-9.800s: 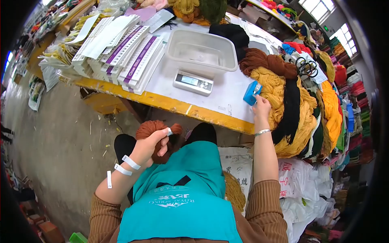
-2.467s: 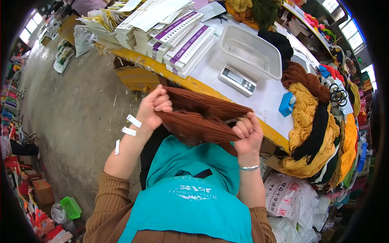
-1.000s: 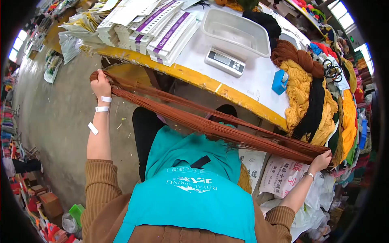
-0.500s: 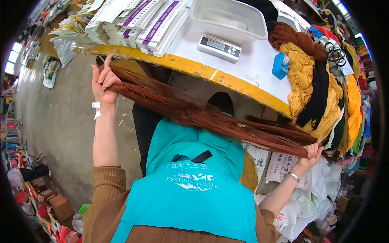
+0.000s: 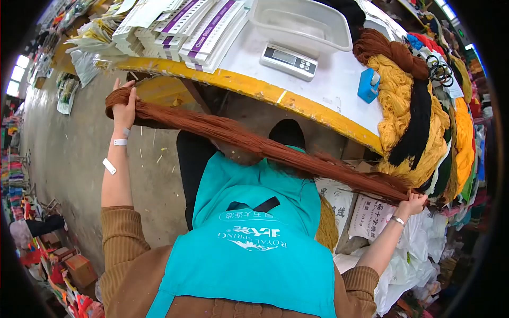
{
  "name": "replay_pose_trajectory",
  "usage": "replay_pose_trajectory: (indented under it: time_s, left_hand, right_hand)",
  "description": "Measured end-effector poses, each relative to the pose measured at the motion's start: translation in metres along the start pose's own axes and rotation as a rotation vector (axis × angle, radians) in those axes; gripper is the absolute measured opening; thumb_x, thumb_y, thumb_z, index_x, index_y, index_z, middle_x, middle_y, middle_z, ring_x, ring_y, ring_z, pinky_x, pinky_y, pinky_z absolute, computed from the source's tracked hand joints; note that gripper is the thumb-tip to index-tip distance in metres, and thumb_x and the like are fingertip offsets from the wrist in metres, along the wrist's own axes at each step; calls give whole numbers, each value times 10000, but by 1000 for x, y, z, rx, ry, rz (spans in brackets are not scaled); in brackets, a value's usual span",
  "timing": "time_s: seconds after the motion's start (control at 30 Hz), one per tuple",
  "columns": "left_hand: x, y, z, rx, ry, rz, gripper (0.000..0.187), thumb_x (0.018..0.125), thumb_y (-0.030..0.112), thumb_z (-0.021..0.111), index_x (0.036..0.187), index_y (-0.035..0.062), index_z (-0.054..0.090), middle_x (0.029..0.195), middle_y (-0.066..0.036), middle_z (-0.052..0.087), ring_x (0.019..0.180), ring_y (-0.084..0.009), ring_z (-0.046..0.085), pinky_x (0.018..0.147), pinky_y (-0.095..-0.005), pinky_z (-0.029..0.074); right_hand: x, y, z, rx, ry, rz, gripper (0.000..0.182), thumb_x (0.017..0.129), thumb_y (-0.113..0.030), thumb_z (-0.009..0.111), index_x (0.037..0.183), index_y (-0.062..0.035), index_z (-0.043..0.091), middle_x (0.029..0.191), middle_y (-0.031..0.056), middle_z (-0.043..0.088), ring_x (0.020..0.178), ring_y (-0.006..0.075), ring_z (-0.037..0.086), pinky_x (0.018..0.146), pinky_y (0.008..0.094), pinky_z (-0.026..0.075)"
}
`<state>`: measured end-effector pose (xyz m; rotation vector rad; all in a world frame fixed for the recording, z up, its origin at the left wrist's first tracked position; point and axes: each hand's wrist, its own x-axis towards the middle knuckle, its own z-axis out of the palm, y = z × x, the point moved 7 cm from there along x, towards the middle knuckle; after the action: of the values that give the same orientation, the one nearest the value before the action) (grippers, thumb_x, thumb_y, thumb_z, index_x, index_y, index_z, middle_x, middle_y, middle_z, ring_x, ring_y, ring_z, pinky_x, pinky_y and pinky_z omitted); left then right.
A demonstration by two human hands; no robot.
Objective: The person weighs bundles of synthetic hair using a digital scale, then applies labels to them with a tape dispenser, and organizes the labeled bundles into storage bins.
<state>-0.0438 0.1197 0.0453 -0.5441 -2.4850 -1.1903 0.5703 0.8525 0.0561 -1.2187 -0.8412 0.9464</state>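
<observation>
A reddish-brown skein of thread (image 5: pixel 228 130) is stretched taut between my two hands, crossing over my lap just below the table edge. Its left end loops around my left hand (image 5: pixel 125 110), which holds it with some fingertips pointing upward. At the other end, my right hand (image 5: pixel 413 203) is closed on the skein, near the hanging yarn and the white bags. A teal apron (image 5: pixel 249 233) covers my front and lap beneath the thread.
On the table with a yellow edge (image 5: pixel 233 82) are stacked printed cards (image 5: pixel 207 34), a digital scale (image 5: pixel 289 61), a clear plastic tub (image 5: pixel 302 26) and a blue dispenser-like item (image 5: pixel 368 86). Yellow skeins (image 5: pixel 395 79) hang at the right. White printed sacks (image 5: pixel 371 214) lie below.
My left hand has moved left and slightly down, with the skein's end now looped around it. The skein has gone from spread, blurred strands to a tighter band. My right hand shifted slightly right.
</observation>
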Motion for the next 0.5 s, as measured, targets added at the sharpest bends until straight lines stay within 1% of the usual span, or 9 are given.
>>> replay_pose_trajectory:
  time_s: [0.07,0.13,0.17,0.23,0.27,0.3,0.37,0.4,0.5]
  left_hand:
    - [-4,0,-12,75,19,43,255,994,209,519,862,-1,577,1050,-111,692,1110,-238,581,1039,-371,368]
    - [-18,-31,-12,-667,-34,-505,275,1003,233,512,826,27,557,1049,-138,687,972,-226,632,938,-363,450]
    - [-24,-33,-14,-663,-33,-513,275,1003,233,512,826,27,557,1049,-138,687,972,-226,632,938,-363,450]
    - [-45,-35,1,-1727,48,-807,319,1020,289,485,770,92,489,672,-2,508,589,-107,482,704,-258,480]
    - [-53,-33,3,-1771,37,-921,371,1037,313,435,721,119,431,572,44,291,478,-82,322,536,-238,401]
    - [-58,-36,-1,-1769,42,-924,371,1037,313,435,721,119,431,572,44,291,478,-82,322,536,-238,401]
    - [-64,-36,-11,-1613,-42,-826,413,1049,321,388,675,145,363,536,50,256,432,-74,219,434,-264,277]
    - [-70,-47,-19,-1414,146,-912,445,1047,352,368,649,160,313,514,57,227,412,-75,170,396,-290,232]
    - [-75,-44,-36,-1097,241,-891,455,1031,380,402,641,160,319,515,58,221,418,-89,191,402,-291,236]
  right_hand:
    - [-7,-6,1,10,-14,-33,322,965,-194,515,680,-132,378,545,-32,293,460,126,311,516,319,461]
    - [-16,-4,7,62,-143,104,398,990,-270,513,648,-153,348,525,-42,261,429,106,251,448,259,378]
    - [0,13,8,246,-330,338,466,1010,-354,473,621,-170,295,506,-49,220,419,96,190,422,255,294]
    - [-5,20,5,258,-366,416,484,1017,-377,440,611,-176,268,498,-50,198,417,96,163,424,250,280]
    - [-12,24,6,276,-397,489,503,1024,-400,407,602,-182,242,490,-52,175,414,96,136,426,245,266]
    - [-21,20,6,141,-354,402,527,1015,-452,398,598,-187,218,481,-47,173,403,104,138,429,247,261]
    - [-41,13,8,3,-245,279,522,1005,-460,408,602,-186,220,482,-42,184,403,109,153,431,249,260]
    - [-43,6,3,-128,-130,154,517,994,-468,418,607,-185,223,483,-37,196,402,115,167,434,251,259]
    - [-18,11,-2,-137,-94,59,483,964,-448,436,614,-180,239,487,-30,227,406,119,216,431,289,289]
